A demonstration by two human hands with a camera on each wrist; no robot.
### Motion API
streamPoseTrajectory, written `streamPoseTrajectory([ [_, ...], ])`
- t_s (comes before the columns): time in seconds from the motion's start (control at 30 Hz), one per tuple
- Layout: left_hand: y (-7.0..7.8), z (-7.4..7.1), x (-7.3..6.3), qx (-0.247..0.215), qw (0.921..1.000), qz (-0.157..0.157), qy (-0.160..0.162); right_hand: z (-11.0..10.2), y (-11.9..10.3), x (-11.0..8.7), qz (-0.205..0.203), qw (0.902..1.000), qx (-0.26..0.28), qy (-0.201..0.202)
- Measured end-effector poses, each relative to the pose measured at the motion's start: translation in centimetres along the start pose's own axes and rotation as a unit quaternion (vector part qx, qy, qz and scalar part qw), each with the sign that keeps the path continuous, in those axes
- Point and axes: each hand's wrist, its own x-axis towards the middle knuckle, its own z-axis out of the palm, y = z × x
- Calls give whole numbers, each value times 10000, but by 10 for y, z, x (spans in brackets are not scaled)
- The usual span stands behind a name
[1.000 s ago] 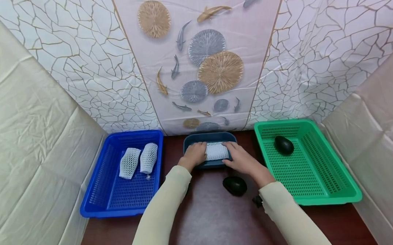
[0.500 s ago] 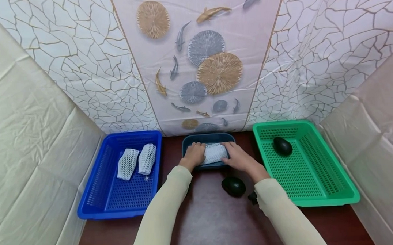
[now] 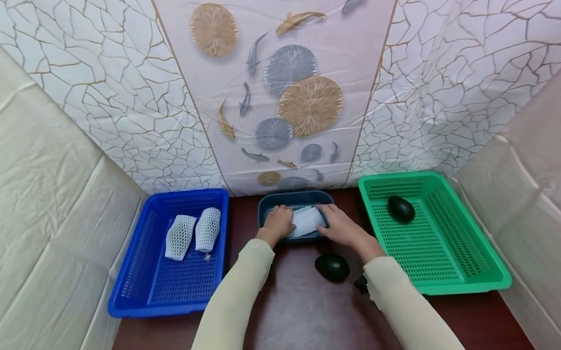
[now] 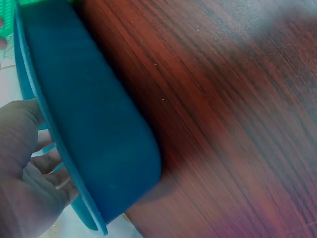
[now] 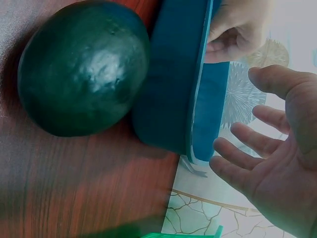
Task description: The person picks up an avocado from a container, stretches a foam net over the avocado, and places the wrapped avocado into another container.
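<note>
In the head view a white foam fruit net (image 3: pixel 307 221) lies in a small teal tray (image 3: pixel 296 195). My left hand (image 3: pixel 278 222) reaches over the tray's near rim and holds the net's left end with curled fingers. At its right end is my right hand (image 3: pixel 339 225), which the right wrist view shows with fingers spread and relaxed. The tray wall (image 4: pixel 94 109) hides the net from the left wrist view. A glossy dark-green avocado (image 3: pixel 332 268) rests on the table in front of the tray, and the avocado (image 5: pixel 84 69) looms large in the right wrist view.
A blue basket (image 3: pixel 159 308) on the left contains two white foam-netted pieces (image 3: pixel 180 237). On the right, a green basket (image 3: pixel 478 286) contains one dark avocado (image 3: pixel 401 209). Behind the reddish-brown table (image 3: pixel 296 320) hangs a patterned cloth (image 3: pixel 308 158).
The net in the tray has turned slightly, its left end coming lower. Both hands stay at the tray, and the view has shifted a little.
</note>
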Motion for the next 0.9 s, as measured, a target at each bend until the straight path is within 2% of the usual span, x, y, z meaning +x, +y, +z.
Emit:
streamPoseTrajectory([
  [0.2, -6, 9, 1, -42, 9998, 114, 174, 1, -2, 0, 160, 9999, 34, 35],
  [0.33, -8, 8, -1, -374, 9987, 142, 324, -1, 0, 1, 186, 9998, 45, 1],
  [0.47, -9, 2, -5, -1010, 9944, -3, 324, -5, 1, 0, 130, 9998, 118, 70],
  [0.57, -9, -3, -7, -1294, 9909, -62, 364, -9, 2, -2, 93, 9997, 147, 170],
  [0.9, -9, -21, -21, -1525, 9839, 172, 912, -20, 4, -5, -40, 9989, 103, 455],
])
